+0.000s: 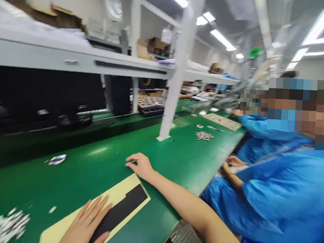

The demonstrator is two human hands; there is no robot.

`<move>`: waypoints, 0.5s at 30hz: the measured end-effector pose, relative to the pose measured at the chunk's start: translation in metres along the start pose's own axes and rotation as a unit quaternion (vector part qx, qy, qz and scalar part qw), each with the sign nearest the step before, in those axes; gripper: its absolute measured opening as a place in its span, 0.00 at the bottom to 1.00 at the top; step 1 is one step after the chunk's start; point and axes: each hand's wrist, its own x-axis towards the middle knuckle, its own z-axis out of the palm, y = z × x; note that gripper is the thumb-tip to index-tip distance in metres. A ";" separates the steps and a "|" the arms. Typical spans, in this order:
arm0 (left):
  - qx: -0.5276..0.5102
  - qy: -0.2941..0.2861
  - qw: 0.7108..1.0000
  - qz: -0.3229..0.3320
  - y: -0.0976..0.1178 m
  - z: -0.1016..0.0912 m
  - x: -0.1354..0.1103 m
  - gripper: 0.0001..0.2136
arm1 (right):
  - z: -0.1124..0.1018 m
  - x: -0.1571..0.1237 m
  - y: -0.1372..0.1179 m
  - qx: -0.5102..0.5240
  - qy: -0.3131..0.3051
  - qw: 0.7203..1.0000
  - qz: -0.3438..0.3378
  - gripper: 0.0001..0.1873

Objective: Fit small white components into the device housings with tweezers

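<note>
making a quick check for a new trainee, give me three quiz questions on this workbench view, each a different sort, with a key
1. Multiple choice: what is the left hand lying on?
a) a heap of small pieces
b) a pale yellow sheet with a black area
c) a cardboard box

2. Fill in the blank: the bench top is ____ in colour.

3. Short answer: which of the worker's own hands is nearer the foot of the slanting white post?

Key
1. b
2. green
3. the right hand
</note>
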 end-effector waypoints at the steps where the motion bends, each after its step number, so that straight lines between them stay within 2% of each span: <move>1: 0.001 -0.017 1.000 0.005 -0.001 -0.002 -0.001 0.23 | 0.001 -0.001 0.002 0.012 0.005 1.000 -0.001 0.12; 4: -0.027 -0.057 0.998 -0.016 -0.002 -0.011 -0.002 0.25 | 0.000 -0.003 0.007 0.038 0.025 0.999 -0.017 0.12; 6: -0.066 -0.058 0.995 -0.036 -0.001 -0.015 -0.002 0.24 | -0.002 -0.007 0.006 0.044 0.031 0.998 -0.044 0.12; 11: -0.155 0.006 0.981 -0.115 0.006 -0.012 -0.003 0.15 | -0.004 -0.023 -0.018 0.068 0.016 0.988 -0.140 0.10; 15: -0.150 0.029 0.984 -0.091 0.005 -0.003 -0.003 0.11 | 0.001 -0.029 -0.036 0.107 -0.020 0.971 -0.214 0.02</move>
